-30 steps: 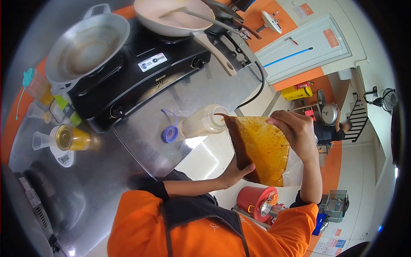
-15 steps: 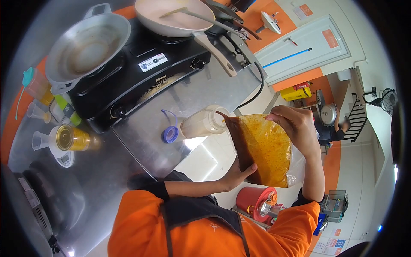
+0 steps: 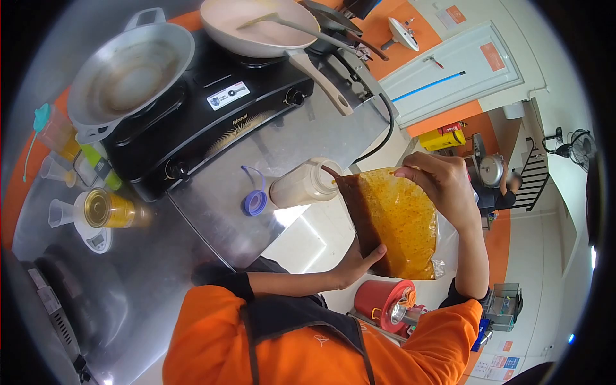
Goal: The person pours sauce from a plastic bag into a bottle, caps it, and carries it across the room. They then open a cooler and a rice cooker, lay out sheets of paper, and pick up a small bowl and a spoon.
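Observation:
A clear plastic bag of sauce, orange and oily with a darker brown band, is held tilted between my two hands. My left hand supports its lower side, thumb over the front and the other fingers hidden behind. With fingers and thumb, my right hand pinches the upper edge. The bag's narrow corner, dark with sauce, lies at the mouth of a whitish plastic bottle. Beside the bottle is a purple cap with a loop strap. How much sauce is entering the bottle cannot be made out.
A black two-burner stove carries a grey wok and a light pan with a spatula. A yellow can and a small scale stand at left. A red bucket is below; another person is farther off.
My right hand and the bag's upper edge have shifted very slightly. Both hands keep their hold, and the bag's corner stays at the bottle mouth.

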A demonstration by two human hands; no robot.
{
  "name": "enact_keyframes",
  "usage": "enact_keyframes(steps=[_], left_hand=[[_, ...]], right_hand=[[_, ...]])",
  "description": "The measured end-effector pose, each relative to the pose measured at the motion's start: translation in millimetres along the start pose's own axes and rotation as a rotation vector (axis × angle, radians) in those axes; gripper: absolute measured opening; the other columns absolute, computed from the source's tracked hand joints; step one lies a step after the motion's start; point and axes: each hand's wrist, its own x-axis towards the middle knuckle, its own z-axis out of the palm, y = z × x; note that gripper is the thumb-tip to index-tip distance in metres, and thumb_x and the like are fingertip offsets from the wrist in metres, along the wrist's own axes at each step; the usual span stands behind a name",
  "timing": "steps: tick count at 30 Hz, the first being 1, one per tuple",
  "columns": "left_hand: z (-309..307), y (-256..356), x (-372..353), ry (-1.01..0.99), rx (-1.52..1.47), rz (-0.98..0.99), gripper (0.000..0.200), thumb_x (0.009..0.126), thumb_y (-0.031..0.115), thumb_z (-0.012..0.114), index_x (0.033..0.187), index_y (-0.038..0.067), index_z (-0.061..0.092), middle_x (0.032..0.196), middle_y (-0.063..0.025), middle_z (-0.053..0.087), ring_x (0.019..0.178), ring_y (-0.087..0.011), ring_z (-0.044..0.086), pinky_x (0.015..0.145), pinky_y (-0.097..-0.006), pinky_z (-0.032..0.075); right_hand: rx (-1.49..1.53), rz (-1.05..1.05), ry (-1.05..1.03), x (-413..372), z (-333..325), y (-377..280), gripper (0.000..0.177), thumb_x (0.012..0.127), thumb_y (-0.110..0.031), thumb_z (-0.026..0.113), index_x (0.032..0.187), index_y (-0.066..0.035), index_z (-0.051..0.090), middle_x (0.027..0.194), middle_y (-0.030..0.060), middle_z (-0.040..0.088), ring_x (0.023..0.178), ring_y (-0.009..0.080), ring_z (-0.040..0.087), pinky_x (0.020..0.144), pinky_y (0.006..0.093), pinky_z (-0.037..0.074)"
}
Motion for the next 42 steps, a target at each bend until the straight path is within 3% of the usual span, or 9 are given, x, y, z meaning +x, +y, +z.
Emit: enact_keyframes(steps=[8, 11, 38, 42], left_hand=[[3.8, 0.3, -1.0, -0.017, -0.055, 0.018, 0.087, 0.088, 0.050, 0.054, 0.140, -0.003, 0.008, 0.141, -0.0177, 0.027, 0.133, -0.0254, 0.025, 0.110, -0.0360, 0.019], [5.3, 1.3, -2.5, -0.019, -0.087, -0.011, 0.087, 0.089, 0.049, 0.054, 0.140, -0.003, 0.008, 0.141, -0.0175, 0.027, 0.133, -0.0253, 0.025, 0.110, -0.0359, 0.019], [17.6, 12.7, -6.4, 0.009, -0.333, -0.031, 0.075, 0.091, 0.040, 0.055, 0.140, 0.000, 0.013, 0.137, -0.0129, 0.033, 0.127, -0.0194, 0.031, 0.106, -0.0329, 0.025], [19.4, 12.3, -6.4, 0.012, -0.370, -0.056, 0.075, 0.091, 0.040, 0.056, 0.140, 0.001, 0.014, 0.136, -0.0118, 0.034, 0.125, -0.0178, 0.033, 0.104, -0.0319, 0.028]], right_hand=[[0.002, 0.005, -0.021, 2.5, -1.8, 1.1, 0.015, 0.081, -0.014, 0.067, 0.080, 0.000, 0.064, 0.071, 0.0079, 0.064, 0.061, 0.0199, 0.063, 0.057, 0.0265, 0.048], [0.006, -0.041, -0.006, 4.6, -0.5, 3.0, 0.020, 0.082, -0.022, 0.065, 0.081, -0.002, 0.064, 0.068, 0.0105, 0.064, 0.057, 0.0235, 0.062, 0.055, 0.0321, 0.047], [-0.005, 0.019, -0.118, 25.2, -6.5, 0.5, 0.019, 0.081, -0.022, 0.067, 0.081, -0.003, 0.067, 0.069, 0.0080, 0.065, 0.058, 0.0206, 0.063, 0.057, 0.0302, 0.048], [-0.061, -0.057, -0.133, 27.8, -7.1, 4.3, 0.018, 0.081, -0.018, 0.067, 0.081, 0.000, 0.064, 0.068, 0.0093, 0.066, 0.057, 0.0168, 0.064, 0.053, 0.0258, 0.048]])
